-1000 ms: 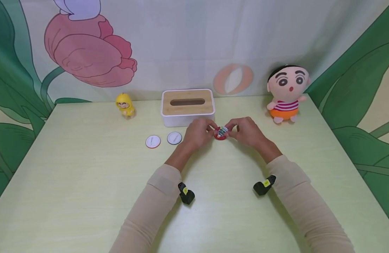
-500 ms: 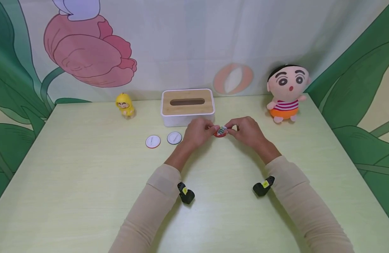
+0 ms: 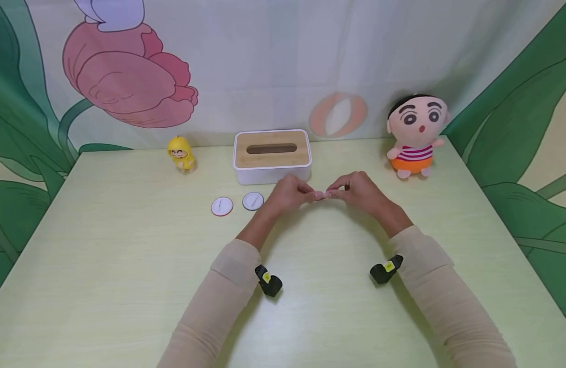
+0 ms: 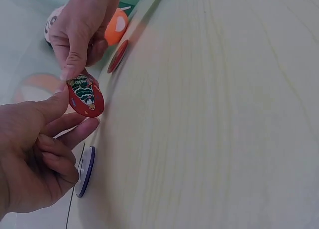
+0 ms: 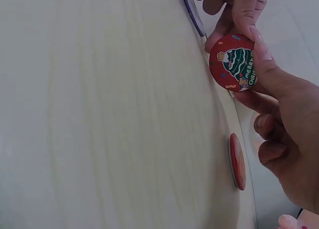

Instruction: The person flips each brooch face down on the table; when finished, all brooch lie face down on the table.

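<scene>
Both hands hold one round button badge (image 4: 85,95) between them, just in front of the tissue box. Its red face (image 5: 232,62) carries a green Christmas tree and lettering. My left hand (image 3: 286,197) pinches one edge between thumb and fingers. From the other side, the thumb and fingers of my right hand (image 3: 360,192) pinch it too. In the head view the badge is mostly hidden by fingertips. A blue-rimmed badge (image 4: 85,171) lies on the table by the left hand, and a red badge (image 5: 237,162) lies below the right hand.
The white tissue box (image 3: 272,175) with a wooden lid stands right behind the hands. Left of them, a red-rimmed badge (image 3: 222,206) lies with its white pin side up. A yellow figurine (image 3: 181,153) stands back left and a plush doll (image 3: 413,138) sits back right.
The held badge has tilted: its printed face showed in the head view earlier and is now nearly out of sight there. Both hands stay at almost the same place.
</scene>
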Demonstrator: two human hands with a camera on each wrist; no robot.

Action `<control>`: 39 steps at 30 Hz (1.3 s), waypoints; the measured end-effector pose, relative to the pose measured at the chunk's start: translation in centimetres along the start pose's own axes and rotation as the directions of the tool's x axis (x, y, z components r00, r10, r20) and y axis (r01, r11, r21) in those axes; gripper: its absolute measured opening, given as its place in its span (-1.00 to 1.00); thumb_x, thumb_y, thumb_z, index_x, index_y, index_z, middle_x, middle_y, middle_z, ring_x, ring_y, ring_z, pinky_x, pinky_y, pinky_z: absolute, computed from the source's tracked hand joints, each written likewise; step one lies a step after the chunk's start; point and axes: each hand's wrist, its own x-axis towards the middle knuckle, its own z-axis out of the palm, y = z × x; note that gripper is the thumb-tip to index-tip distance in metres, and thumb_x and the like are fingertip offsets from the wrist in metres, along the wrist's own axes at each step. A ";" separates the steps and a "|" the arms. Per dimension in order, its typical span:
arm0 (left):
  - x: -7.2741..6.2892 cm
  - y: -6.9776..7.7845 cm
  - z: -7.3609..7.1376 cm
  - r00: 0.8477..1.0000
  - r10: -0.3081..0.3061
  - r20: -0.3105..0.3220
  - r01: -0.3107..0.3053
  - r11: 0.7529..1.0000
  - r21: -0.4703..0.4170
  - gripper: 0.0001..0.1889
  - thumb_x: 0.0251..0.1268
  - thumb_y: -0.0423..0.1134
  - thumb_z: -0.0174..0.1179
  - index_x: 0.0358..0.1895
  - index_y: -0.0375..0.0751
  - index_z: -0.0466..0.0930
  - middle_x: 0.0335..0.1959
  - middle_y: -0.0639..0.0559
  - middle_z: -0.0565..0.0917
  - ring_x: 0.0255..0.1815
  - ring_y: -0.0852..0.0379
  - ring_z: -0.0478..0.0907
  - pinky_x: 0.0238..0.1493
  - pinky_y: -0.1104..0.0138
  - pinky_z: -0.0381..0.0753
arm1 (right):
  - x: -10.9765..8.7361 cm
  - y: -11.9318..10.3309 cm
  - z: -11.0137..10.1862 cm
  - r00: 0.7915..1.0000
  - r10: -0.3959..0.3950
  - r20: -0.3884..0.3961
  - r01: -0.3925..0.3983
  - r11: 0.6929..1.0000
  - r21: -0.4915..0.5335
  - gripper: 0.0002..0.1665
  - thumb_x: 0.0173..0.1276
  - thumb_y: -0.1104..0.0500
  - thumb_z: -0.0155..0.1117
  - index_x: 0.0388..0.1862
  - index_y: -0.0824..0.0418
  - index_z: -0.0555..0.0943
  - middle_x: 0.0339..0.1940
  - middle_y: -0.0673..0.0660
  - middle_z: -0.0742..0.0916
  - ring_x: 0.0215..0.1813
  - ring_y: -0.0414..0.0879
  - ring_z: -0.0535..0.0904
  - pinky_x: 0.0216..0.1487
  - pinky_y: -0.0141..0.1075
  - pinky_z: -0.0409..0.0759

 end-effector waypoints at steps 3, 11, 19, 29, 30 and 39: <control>0.0 0.0 0.1 1.000 -0.013 0.026 0.012 1.000 0.019 -0.72 0.37 -0.12 0.33 -0.08 -0.29 0.81 -0.15 -0.15 0.82 -0.31 0.18 0.46 -0.33 0.48 0.40 | 0.0 0.3 0.1 0.999 0.012 0.031 -0.013 0.999 0.033 -0.74 0.32 0.16 0.45 -0.10 0.30 0.80 -0.12 0.26 0.84 -0.21 -0.05 0.54 -0.23 -0.37 0.41; -0.1 0.4 0.0 0.998 -0.012 0.064 0.006 0.996 0.093 -0.71 0.30 -0.17 0.39 -0.05 -0.32 0.79 -0.13 -0.15 0.82 -0.30 0.19 0.45 -0.30 0.50 0.37 | 0.5 0.5 0.1 0.993 0.047 0.106 -0.052 0.998 0.045 -0.66 0.25 0.21 0.51 -0.02 0.33 0.77 -0.10 0.28 0.83 -0.27 -0.05 0.44 -0.31 -0.38 0.35; -0.1 0.6 0.4 0.999 0.033 0.023 -0.037 0.981 0.189 -0.77 0.16 -0.23 0.49 -0.20 -0.32 0.82 -0.48 -0.02 0.73 -0.42 0.21 0.40 -0.35 0.50 0.30 | 0.7 0.2 0.3 0.985 0.073 0.156 -0.076 0.997 0.018 -0.54 0.15 0.24 0.57 0.05 0.33 0.74 -0.01 0.28 0.81 0.00 0.08 0.61 0.06 -0.21 0.50; 0.2 0.3 1.2 0.997 0.071 -0.034 -0.062 0.974 0.217 -0.77 0.07 -0.26 0.55 -0.22 -0.29 0.82 -0.56 0.09 0.58 -0.39 0.18 0.41 -0.34 0.47 0.29 | 0.6 0.0 0.5 0.984 0.118 0.130 -0.114 0.993 -0.037 -0.46 0.11 0.21 0.60 0.10 0.33 0.72 0.08 0.27 0.79 0.10 0.12 0.61 0.22 -0.04 0.52; 0.3 0.3 1.3 0.997 0.074 -0.036 -0.064 0.973 0.222 -0.77 0.07 -0.26 0.54 -0.22 -0.28 0.82 -0.56 0.09 0.58 -0.38 0.18 0.40 -0.34 0.46 0.28 | 0.6 0.0 0.5 0.985 0.118 0.125 -0.114 0.993 -0.040 -0.46 0.11 0.21 0.60 0.10 0.33 0.71 0.09 0.28 0.79 0.11 0.13 0.61 0.24 -0.02 0.53; 0.2 0.2 1.3 0.996 0.066 -0.064 -0.049 0.970 0.239 -0.80 0.09 -0.20 0.52 -0.24 -0.18 0.80 -0.58 0.16 0.46 -0.40 0.19 0.36 -0.40 0.43 0.23 | 0.7 0.2 0.7 0.987 0.115 0.113 -0.108 0.992 -0.060 -0.46 0.09 0.23 0.62 0.09 0.29 0.72 0.08 0.25 0.79 0.13 0.12 0.62 0.32 0.02 0.54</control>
